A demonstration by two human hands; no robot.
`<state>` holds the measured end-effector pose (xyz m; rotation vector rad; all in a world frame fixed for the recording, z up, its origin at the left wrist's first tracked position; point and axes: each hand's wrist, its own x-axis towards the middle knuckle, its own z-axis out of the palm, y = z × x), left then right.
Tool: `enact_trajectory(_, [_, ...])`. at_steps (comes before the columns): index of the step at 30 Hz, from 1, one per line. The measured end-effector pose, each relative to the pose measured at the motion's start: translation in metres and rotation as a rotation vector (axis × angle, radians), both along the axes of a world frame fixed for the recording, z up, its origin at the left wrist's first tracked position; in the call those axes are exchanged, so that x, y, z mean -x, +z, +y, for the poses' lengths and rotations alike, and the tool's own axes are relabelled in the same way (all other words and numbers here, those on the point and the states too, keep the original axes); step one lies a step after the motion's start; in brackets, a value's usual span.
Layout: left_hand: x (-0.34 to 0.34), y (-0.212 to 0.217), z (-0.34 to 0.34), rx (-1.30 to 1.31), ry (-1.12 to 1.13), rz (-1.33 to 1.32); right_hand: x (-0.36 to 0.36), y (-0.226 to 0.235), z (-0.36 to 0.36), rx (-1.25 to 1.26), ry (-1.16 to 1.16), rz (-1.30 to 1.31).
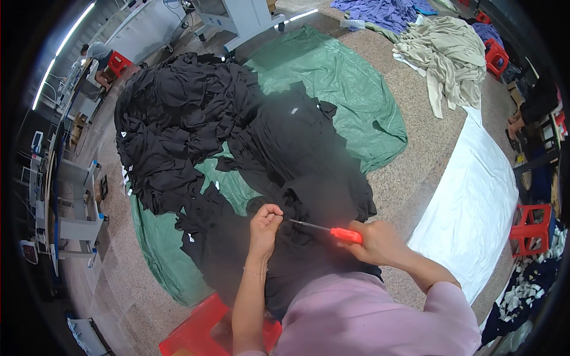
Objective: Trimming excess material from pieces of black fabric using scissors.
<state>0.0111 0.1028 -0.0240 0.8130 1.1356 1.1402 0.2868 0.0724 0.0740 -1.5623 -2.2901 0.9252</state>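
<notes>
Left of our left hand (263,231), a green sheet (157,255) is bearing heaped black garments (178,113), which are also spreading beneath both hands. We are pinching the left thumb and fingers together; whether they are holding anything small, we cannot tell. Just right of those fingertips, the thin shaft of a red-handled tool (346,235) is pointing at them, its long axis running rightward and slightly toward us. Our right hand (374,242), the nearer one, is gripping its handle. Farther right, a white sheet (472,196) is lying well apart.
</notes>
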Motion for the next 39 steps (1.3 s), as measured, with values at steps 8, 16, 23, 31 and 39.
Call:
enact_trajectory(8, [-0.002, 0.043, 0.055, 0.266, -0.082, 0.417, -0.013, -0.02, 0.002, -0.026, -0.404, 0.319])
enact_trajectory(16, [-0.038, 0.101, 0.087, -0.532, 0.008, 0.677, -0.033, -0.015, -0.002, -0.244, -0.581, 0.354])
enact_trajectory(23, [-0.093, 0.101, -0.006, -0.573, -0.909, 1.31, -0.064, -0.031, 0.007, -0.244, -0.74, 0.417])
enact_trajectory(31, [-0.072, 0.096, -0.037, -0.833, -0.399, 1.168, -0.055, -0.04, 0.002, -0.135, -0.662, 0.39])
enact_trajectory(39, [0.165, 0.254, -0.052, -0.393, 0.421, 0.701, -0.033, -0.041, 0.019, -0.11, -0.545, 0.514])
